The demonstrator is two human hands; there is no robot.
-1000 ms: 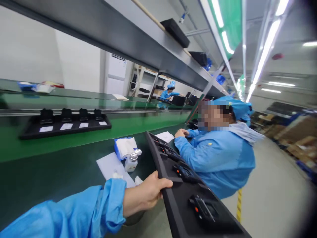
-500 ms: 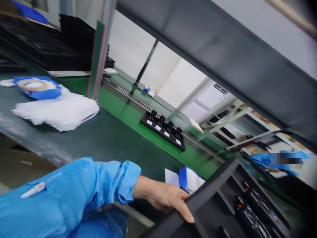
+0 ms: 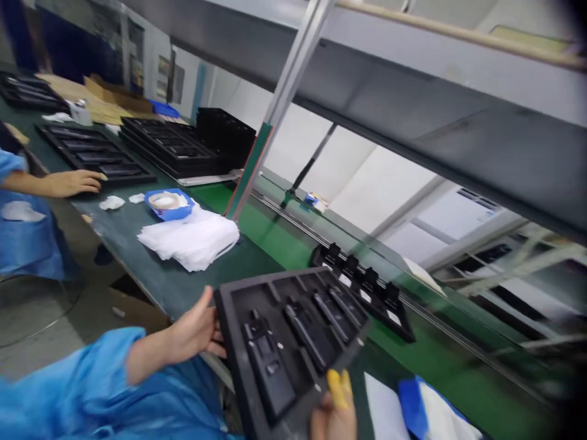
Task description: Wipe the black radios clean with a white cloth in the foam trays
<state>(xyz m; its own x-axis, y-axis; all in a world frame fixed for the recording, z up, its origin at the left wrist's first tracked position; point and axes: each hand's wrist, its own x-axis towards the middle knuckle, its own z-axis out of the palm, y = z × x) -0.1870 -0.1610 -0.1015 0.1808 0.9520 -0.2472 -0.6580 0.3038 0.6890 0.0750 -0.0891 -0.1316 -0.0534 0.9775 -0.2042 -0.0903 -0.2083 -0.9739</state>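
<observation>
A black foam tray point(image 3: 300, 391) is tilted in the air above the bench, carried between both hands. Several black handheld devices point(image 3: 268, 366), which look like two-way radios, lie in its compartments. My left hand point(image 3: 195, 330) grips the tray's left edge, thumb up along the rim and fingers wrapped to the side and underneath. At the near right edge, my right hand point(image 3: 337, 409) also grips the tray; yellow covers show on its fingers. Part of that hand is cut off by the bottom of the picture.
White cloths point(image 3: 195, 238) and a blue dish with a tape roll point(image 3: 169, 203) lie on the bench. On the green strip behind sits a black holder point(image 3: 385, 308). A metal post point(image 3: 279, 104) rises mid-bench. At left, another person's hand point(image 3: 76, 182) touches a tray point(image 3: 96, 156).
The tray has moved left and now faces me more fully. My right hand has come into view on it. The view has swung left, bringing in another person's arm.
</observation>
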